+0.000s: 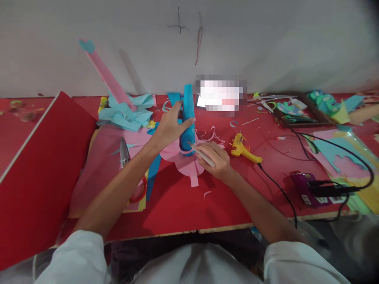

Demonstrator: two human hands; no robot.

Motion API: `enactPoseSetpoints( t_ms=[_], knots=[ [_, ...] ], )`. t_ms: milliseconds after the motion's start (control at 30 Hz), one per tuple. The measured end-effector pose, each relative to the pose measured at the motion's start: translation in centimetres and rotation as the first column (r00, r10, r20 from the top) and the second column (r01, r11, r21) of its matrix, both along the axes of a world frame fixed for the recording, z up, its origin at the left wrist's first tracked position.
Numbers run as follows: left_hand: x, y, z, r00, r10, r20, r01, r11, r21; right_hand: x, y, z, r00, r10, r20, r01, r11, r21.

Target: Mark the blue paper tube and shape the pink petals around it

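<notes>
My left hand (171,126) is wrapped round an upright blue paper tube (188,118) that stands on a pink paper cut-out (185,161) on the red table (177,209). My right hand (215,159) rests beside the tube's base, closed on a thin pale pencil (203,155) whose tip touches the tube's bottom edge.
A yellow glue gun (244,150) lies right of my hands, its black cord running to a purple power strip (310,191). Scissors (126,156) lie on pink paper at the left. Blue paper scraps (127,114) sit at the back; a red board (35,165) leans at the left.
</notes>
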State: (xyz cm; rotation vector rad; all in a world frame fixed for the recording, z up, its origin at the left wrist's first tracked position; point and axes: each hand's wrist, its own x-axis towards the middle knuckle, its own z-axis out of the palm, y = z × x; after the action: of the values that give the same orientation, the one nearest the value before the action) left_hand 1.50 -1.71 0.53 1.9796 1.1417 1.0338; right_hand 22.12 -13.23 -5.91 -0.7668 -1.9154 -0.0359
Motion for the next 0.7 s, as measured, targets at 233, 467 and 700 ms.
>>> enactPoseSetpoints(
  t_ms=[233,467,700],
  knots=[
    [0.00,-0.09,0.08,1.000,0.002,-0.016,-0.002,1.000,0.014,-0.08,0.11,0.39,0.999,0.014,0.039,-0.013,1.000,-0.017],
    [-0.12,0.06,0.07,1.000,-0.009,0.015,0.009,1.000,-0.009,-0.10,-0.02,0.62,0.999,-0.019,0.034,0.019,1.000,-0.024],
    [-0.09,0.17,0.00,1.000,-0.007,0.001,0.007,1.000,-0.004,0.00,-0.04,0.89,0.997,-0.051,-0.053,0.050,0.998,-0.026]
  ],
)
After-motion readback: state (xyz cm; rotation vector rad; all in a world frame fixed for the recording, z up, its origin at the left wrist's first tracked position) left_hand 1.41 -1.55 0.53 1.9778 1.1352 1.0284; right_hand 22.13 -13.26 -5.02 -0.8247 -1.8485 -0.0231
